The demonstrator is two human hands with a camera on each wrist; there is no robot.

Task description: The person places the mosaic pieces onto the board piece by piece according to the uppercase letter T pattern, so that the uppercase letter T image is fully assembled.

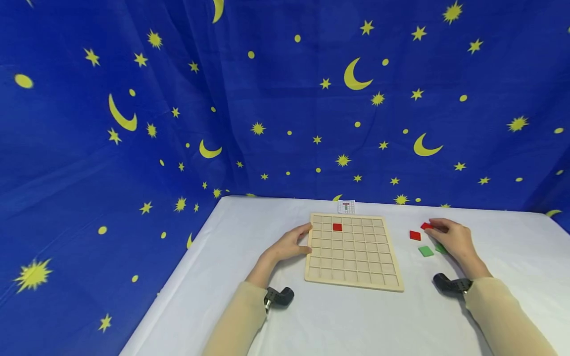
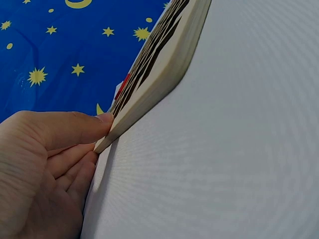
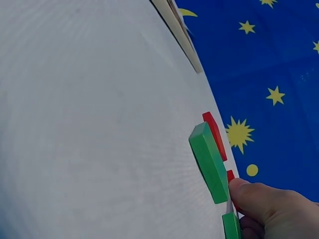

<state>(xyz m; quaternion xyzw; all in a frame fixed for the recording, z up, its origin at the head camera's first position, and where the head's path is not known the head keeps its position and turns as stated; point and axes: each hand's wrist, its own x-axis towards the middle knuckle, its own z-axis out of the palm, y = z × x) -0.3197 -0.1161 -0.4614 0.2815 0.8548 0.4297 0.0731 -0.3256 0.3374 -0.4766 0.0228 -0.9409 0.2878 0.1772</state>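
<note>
Cloth of deep blue with yellow stars and moons [image 1: 133, 123] hangs behind a white surface [image 1: 338, 321]. On it lies a wooden grid board [image 1: 352, 251] with one red tile [image 1: 337, 227] in a cell near its far edge. The left hand [image 1: 291, 243] touches the board's left edge, fingers [image 2: 75, 129] pressed together. The right hand [image 1: 451, 238] pinches a second red tile [image 1: 426, 226], beside another red tile [image 1: 415, 236] and a green tile [image 1: 425, 251].
</note>
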